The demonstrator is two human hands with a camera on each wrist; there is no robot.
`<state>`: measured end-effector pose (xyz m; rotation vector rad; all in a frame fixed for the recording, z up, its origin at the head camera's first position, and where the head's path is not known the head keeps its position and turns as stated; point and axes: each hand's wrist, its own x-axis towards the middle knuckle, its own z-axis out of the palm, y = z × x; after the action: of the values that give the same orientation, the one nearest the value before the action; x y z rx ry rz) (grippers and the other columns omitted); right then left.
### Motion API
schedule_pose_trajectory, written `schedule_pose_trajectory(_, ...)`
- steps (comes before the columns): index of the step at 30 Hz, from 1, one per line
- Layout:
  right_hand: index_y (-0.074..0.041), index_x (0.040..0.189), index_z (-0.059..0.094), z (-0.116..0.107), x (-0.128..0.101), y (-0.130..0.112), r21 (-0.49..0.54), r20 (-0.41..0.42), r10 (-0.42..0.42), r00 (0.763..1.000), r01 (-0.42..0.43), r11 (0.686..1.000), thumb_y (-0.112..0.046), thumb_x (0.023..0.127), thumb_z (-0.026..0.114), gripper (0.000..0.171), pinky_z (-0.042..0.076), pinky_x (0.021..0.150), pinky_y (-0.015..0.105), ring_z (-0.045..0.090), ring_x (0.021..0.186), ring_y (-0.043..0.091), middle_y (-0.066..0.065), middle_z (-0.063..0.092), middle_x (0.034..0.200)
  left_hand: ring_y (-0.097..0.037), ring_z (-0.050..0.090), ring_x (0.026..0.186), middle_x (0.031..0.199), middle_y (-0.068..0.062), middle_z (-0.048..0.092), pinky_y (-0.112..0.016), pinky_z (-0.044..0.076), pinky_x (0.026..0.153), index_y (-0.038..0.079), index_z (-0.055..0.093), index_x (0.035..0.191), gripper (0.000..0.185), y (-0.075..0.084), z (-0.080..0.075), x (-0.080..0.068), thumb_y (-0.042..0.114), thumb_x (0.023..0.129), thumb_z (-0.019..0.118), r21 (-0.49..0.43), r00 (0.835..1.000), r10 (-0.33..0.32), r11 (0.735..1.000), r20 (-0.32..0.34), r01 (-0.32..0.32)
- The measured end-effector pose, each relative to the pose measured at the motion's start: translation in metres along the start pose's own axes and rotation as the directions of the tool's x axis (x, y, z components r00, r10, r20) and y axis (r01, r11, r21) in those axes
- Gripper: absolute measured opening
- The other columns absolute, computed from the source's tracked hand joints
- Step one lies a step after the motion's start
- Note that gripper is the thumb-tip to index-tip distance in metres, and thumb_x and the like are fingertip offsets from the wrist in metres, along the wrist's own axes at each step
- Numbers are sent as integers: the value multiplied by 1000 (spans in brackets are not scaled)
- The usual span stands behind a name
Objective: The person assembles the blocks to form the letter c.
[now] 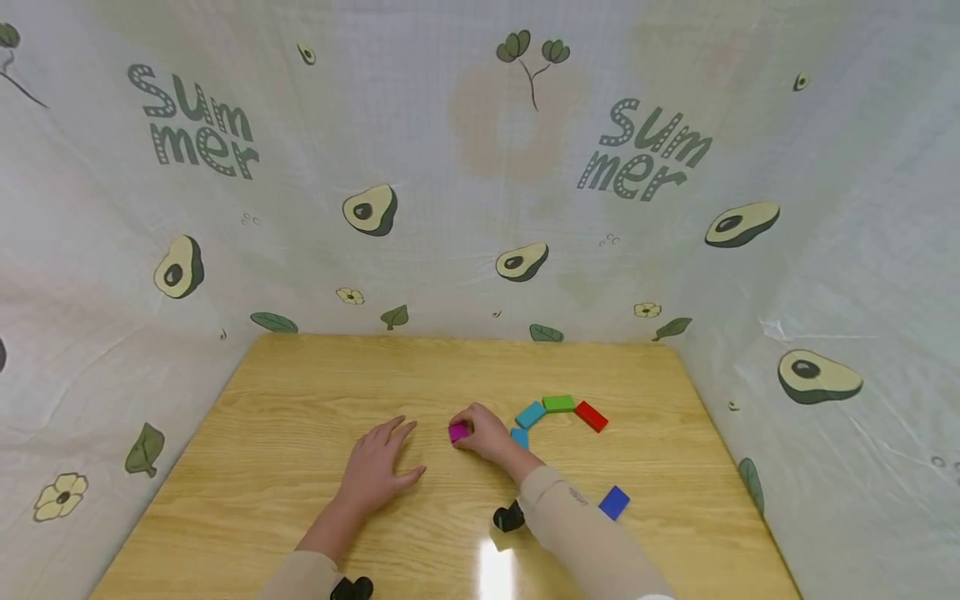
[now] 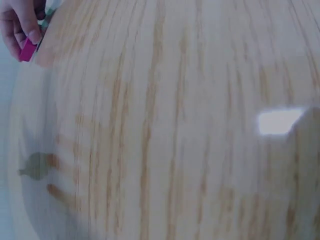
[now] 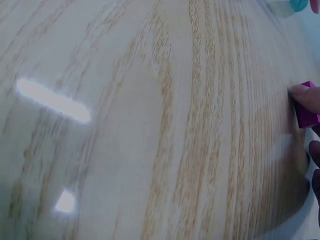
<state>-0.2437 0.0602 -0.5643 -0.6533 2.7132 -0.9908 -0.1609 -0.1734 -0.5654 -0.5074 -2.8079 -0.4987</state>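
Between the thumb and fingers of my right hand (image 1: 483, 433) is a small magenta block (image 1: 458, 432), pinched close over the wooden table (image 1: 315, 375). The same magenta block (image 3: 306, 114) shows at the right edge of the right wrist view, with the thumb on it. My left hand (image 1: 375, 467) is to the left of the block, fingers spread and holding nothing. Just right of my right hand, two light blue blocks (image 1: 531, 415), a green block (image 1: 558, 404) and a red block (image 1: 591, 417) form a curved row. The nearer light blue one is partly hidden by that hand.
A dark blue block (image 1: 614, 502) lies beside my right sleeve (image 1: 577, 525), which covers part of it. Black wrist devices (image 1: 509, 517) stick out near both cuffs. A patterned cloth (image 1: 450, 167) hangs behind the table and along both its sides.
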Motion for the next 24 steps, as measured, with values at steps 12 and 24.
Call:
schedule_pose_trajectory(12, -13, 114, 71, -19, -16, -5, 67, -25, 18, 1000, -16, 998, -18, 79, 83, 37, 44, 70, 29, 48, 80, 14, -2, 56, 101, -33, 44, 128, 145, -11, 45, -58, 39, 98, 15, 49, 144, 78, 10, 0, 8, 55, 80, 71, -12, 999, 17, 1000, -34, -18)
schedule_pose_trajectory(24, -11, 114, 71, -39, -34, 6, 90, -39, 12, 999, -8, 996, -15, 81, 80, 34, 45, 69, 30, 47, 82, 17, -1, 56, 101, -33, 44, 129, 145, -11, 45, -57, 38, 100, 17, 46, 146, 79, 29, 1, 23, 57, 81, 70, -23, 999, 51, 998, -10, -51)
